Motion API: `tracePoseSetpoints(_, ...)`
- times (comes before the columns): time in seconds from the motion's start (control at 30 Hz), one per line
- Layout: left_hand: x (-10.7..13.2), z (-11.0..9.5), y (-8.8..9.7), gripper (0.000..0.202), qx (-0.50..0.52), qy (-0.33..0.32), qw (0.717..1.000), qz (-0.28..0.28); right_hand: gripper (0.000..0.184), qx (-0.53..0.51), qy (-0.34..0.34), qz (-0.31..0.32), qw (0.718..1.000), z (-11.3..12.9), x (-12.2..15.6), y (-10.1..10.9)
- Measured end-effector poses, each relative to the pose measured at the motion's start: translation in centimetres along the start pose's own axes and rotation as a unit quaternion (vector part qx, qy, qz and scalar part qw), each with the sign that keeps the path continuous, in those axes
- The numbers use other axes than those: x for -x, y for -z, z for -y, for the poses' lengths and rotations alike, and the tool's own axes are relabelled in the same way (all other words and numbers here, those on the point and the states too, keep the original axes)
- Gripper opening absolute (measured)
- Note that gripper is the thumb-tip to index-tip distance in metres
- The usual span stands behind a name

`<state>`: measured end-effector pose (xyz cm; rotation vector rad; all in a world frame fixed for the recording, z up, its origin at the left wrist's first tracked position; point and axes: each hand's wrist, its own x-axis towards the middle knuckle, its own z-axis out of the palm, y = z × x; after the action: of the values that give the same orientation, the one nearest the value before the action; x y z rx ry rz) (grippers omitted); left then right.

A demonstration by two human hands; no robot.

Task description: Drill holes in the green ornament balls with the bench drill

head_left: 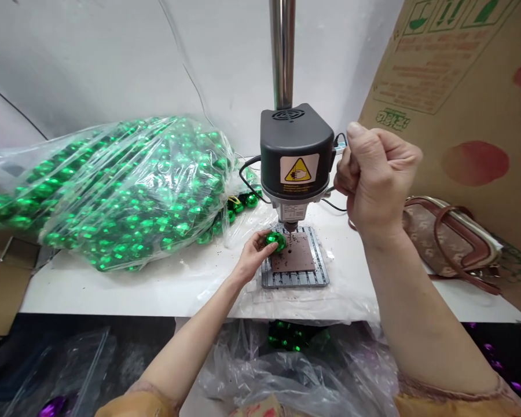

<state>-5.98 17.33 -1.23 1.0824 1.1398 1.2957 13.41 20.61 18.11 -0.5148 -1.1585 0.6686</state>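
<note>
My left hand (257,252) pinches a shiny green faceted ball (275,241) between thumb and fingers. It holds the ball low, at the left of the bit, over a brown square board (301,259) with a dark hole. Under the board is a slotted metal base plate (320,278) strewn with dark crumbs. Above stands a small black drill press (296,139), its chuck pointing down at the board. My right hand (377,174) is raised at the press's right side, closed in a fist around its lever. A short metal rod leads toward it; the grip is hidden by my fingers.
A big clear bag (151,197) of green balls lies to the left. On the right are a brown handbag (451,237) and a large cardboard box (460,116). Plastic sheeting (304,370) hangs below the white table's front edge (125,310), with more green balls (286,336).
</note>
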Motion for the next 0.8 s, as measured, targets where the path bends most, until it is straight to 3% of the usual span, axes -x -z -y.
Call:
tracePoseSetpoints(0.13, -0.1, 0.4, -0.3, 0.059, -0.056, -0.015, 0.998, 0.038, 0.049, -0.001, 0.004, 0.000, 1.000, 0.0, 0.0, -0.1)
tracePoseSetpoints(0.27, -0.1, 0.2, -0.5, 0.058, -0.156, -0.040, 0.986, 0.038, 0.048, -0.003, 0.007, -0.002, 1.000, 0.1, 0.1, -0.1)
tracePoseSetpoints(0.47, 0.1, 0.0, -1.4, 0.051, -0.271, -0.129, 0.953, 0.035, 0.053, 0.038, 0.019, 0.016, 0.999, -0.1, 0.0, 0.1)
tracePoseSetpoints(0.6, 0.3, 1.0, -2.3, 0.054, -0.257, -0.128, 0.958, 0.013, 0.055, 0.094, 0.035, 0.032, 0.994, -0.3, 0.1, 0.3)
tracePoseSetpoints(0.8, 0.2, 2.6, -2.9, 0.056, -0.179, -0.091, 0.978, 0.050, 0.053, 0.098, 0.035, 0.031, 0.994, -0.5, 0.0, 0.5)
